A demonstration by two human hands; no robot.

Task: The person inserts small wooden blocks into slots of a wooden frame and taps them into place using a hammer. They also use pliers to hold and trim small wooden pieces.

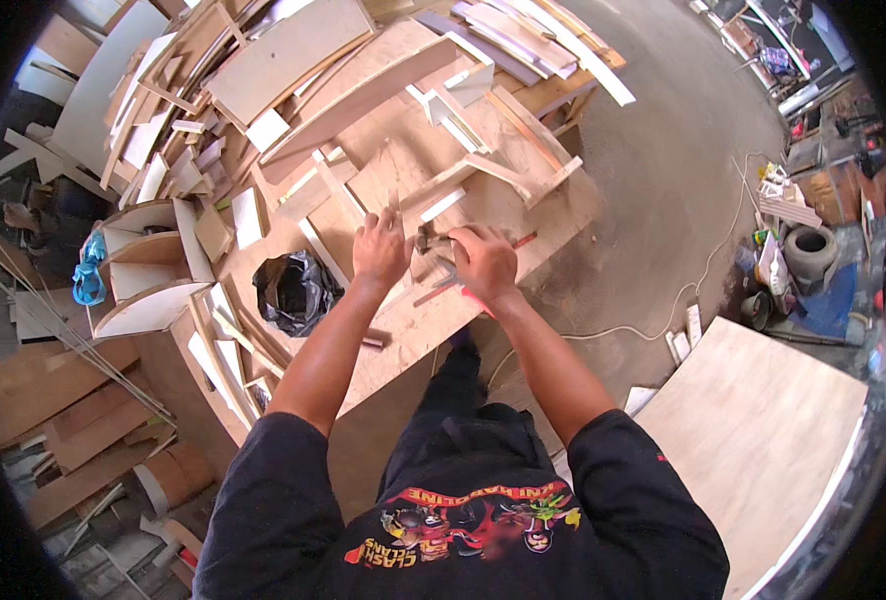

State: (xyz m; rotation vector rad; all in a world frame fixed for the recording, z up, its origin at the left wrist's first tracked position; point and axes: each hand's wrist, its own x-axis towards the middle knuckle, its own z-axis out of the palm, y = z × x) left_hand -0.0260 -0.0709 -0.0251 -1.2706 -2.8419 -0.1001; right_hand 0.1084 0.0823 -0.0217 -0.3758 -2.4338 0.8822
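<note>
My right hand (485, 262) is closed around a hammer (425, 240), its dark head pointing toward my left hand. My left hand (383, 250) is over the workbench (403, 350), its fingers drawn together. Whatever they pinch is too small to make out. Just beyond both hands lies a short white-edged wood strip (443, 206), near a frame of joined wooden strips (503, 172). Below my right hand a grey metal tool (441, 288) rests by the bench edge, partly hidden.
A black plastic bag (298, 292) stands open left of my left forearm. Farther left is a curved shelf-like wooden piece (153, 255). Offcuts (188, 130) pile up at the back left. A long shallow wooden box (383, 95) lies behind; a pale panel (763, 440) leans at right.
</note>
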